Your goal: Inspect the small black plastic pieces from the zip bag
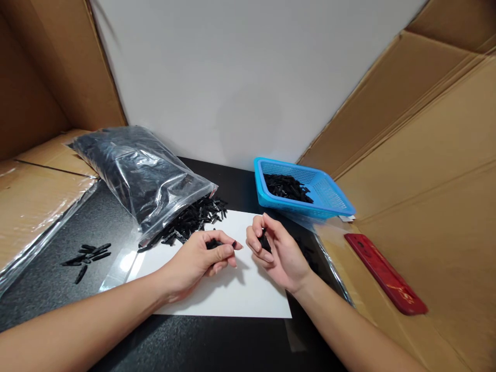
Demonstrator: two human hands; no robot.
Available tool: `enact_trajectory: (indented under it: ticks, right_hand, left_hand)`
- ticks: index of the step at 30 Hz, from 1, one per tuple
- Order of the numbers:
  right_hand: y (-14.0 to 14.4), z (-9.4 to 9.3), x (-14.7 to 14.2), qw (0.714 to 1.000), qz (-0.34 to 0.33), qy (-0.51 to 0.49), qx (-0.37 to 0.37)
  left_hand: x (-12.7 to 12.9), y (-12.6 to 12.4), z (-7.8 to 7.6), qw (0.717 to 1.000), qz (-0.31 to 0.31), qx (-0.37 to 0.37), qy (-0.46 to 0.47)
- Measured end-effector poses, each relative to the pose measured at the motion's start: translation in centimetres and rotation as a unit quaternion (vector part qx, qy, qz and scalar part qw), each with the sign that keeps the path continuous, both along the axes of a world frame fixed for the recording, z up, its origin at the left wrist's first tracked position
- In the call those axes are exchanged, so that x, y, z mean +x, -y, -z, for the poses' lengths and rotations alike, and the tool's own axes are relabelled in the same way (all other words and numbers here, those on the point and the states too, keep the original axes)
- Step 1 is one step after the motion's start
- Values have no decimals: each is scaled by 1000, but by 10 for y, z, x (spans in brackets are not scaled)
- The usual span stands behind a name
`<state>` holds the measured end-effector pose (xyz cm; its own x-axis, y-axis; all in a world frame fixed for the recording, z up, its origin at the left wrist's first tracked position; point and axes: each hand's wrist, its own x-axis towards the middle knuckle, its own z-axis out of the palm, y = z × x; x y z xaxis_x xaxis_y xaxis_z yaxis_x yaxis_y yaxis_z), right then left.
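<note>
Above a white sheet (pixel 232 302), my left hand (pixel 201 256) is closed around a few small black strips (pixel 214 243). The tip of one shows between its thumb and forefinger. My right hand (pixel 281 253) faces it a short gap away, fingers curled over black pieces (pixel 265 242) that sit mostly hidden in the palm. Just beyond my left hand, a heap of loose black strips (pixel 194 217) spills from the mouth of a clear plastic bag (pixel 143 175) packed with more of them.
A blue basket (pixel 333 199) holding black strips stands at the back right. Several strips (pixel 87 256) lie apart on the dark tabletop (pixel 42 299) at the left. A red phone case (pixel 387 274) rests on cardboard at the right. Cardboard walls (pixel 434 129) rise on both sides.
</note>
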<state>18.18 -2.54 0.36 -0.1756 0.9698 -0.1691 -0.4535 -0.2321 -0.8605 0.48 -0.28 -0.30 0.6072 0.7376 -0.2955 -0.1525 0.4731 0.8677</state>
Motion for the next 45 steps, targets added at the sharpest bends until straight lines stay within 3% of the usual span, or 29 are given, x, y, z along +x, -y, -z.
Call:
enact_trajectory:
  ticks: [4, 9, 13, 19, 25, 34, 37, 40, 45]
  right_hand:
    - [2, 4, 1, 991, 4, 129, 47]
    - [5, 6, -1, 941, 17, 298, 158]
    - [4, 5, -1, 962, 37, 249, 106]
    - [3, 4, -1, 982, 45, 174, 54]
    - [2, 3, -1, 986, 39, 158, 38]
    - [2, 5, -1, 985, 38, 165, 24]
    - [3, 6, -1, 985, 51, 164, 36]
    - [4, 7, -2, 982, 64, 170, 46]
    - [5, 8, -3, 981, 70, 177, 40]
  left_hand:
    - [-1, 0, -1, 1000, -23, 0, -18]
    - [-2, 0, 0, 999, -21, 14, -28]
    - [0, 0, -3, 1000, 2, 2, -22]
    - [2, 1, -7, 996, -13, -90, -17]
    - [1, 1, -7, 997, -1, -80, -12]
    - [-1, 2, -4, 999, 18, -26, -26]
    - [0, 1, -3, 999, -3, -2, -43]
    - [0, -1, -2, 992, -40, 71, -94]
    - [-2, -1, -3, 956, -53, 222, -186]
